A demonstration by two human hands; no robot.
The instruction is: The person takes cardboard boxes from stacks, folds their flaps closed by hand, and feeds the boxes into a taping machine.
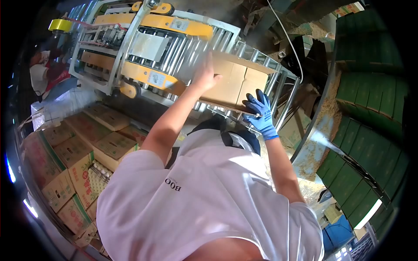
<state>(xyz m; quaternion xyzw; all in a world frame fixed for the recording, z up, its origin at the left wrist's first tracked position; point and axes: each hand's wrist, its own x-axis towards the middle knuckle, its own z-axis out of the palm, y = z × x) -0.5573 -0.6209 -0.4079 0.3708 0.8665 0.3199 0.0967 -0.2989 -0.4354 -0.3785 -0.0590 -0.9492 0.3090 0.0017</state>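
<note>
A cardboard box (254, 81) is lying toward the right end of a roller conveyor (288, 101), contents hidden. The bare left hand (205, 75) is resting fingers-extended at its left end; the gloved right hand (262, 114) is touching its near right corner, its grip unclear. Printed cartons (72, 151) are standing stacked off the conveyor's near edge.

Cardboard box (231, 80) on rollers (288, 102), inner flaps (254, 83) seemingly folded.

Dark letters "BOO" (173, 185), upside down, on white shirt (217, 191).
</note>
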